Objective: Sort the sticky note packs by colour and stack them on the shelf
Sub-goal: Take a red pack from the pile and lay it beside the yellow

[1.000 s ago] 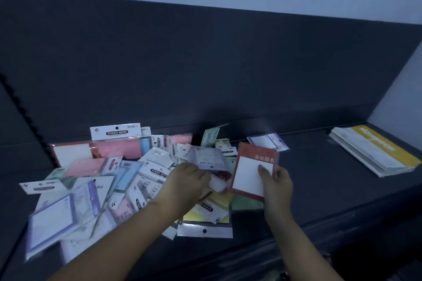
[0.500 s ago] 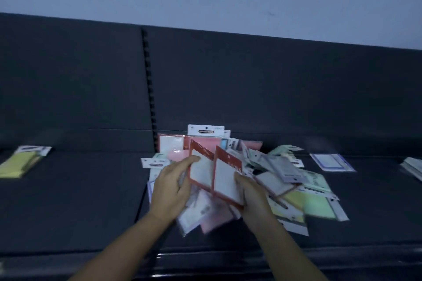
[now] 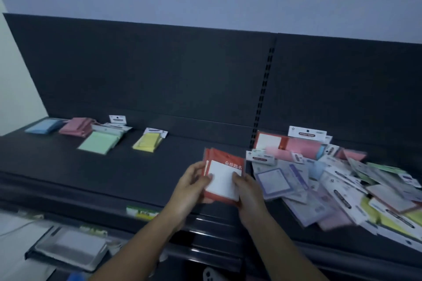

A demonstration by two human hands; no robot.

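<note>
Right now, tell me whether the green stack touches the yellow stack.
Apart. The head view shows a strip of bare dark shelf between the green stack and the yellow stack.

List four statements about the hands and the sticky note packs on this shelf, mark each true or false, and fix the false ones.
1. The left hand and the right hand both hold the red packs. True.
2. The yellow stack lies left of the blue stack. False: blue is furthest left, and yellow is furthest right of the four sorted stacks.
3. The unsorted pile lies to the right of the hands. True.
4. The green stack rests on the unsorted pile. False: it lies apart on the shelf, between the pink stack and the yellow stack.
</note>
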